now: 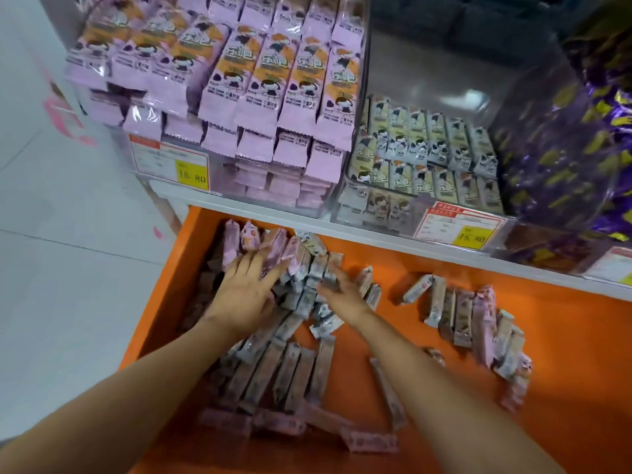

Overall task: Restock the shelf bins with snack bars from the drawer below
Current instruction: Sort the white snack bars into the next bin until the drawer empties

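Clearly the restocking is only partly done. The orange drawer (444,268) holds many loose snack bars (302,268), heaped toward its back left corner, with another cluster (478,323) toward its right side and a row (273,378) nearer the front edge. On the shelf above, the left bin (225,174) is stacked high with pink bars, while the middle bin (427,70) looks only partly filled, its back wall bare. The left hand (244,292) lies with fingers straight and spread on the heap. The right hand (342,290) reaches into the same heap from the other side; motion blur hides whether its fingers grasp any bars. Gathering and lifting a batch seems the step in hand.
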A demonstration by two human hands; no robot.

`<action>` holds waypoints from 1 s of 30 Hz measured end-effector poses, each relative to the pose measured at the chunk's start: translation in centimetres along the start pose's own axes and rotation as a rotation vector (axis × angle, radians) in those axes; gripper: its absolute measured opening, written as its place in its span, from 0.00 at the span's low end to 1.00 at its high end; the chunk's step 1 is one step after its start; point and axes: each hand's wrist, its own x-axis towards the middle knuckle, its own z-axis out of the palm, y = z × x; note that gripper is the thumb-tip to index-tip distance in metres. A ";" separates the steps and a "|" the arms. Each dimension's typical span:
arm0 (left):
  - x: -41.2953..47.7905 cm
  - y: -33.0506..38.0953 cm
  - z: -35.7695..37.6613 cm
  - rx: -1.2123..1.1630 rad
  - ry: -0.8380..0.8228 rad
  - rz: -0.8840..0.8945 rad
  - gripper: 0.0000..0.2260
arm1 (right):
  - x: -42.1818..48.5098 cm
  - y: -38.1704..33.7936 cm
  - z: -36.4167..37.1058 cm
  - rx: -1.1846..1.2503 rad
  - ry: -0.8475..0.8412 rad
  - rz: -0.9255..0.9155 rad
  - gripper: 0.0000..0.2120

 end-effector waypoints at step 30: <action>5.1 2.3 0.5 0.236 0.070 0.173 0.22 | 2.0 0.7 -0.2 -0.557 0.278 -0.146 0.18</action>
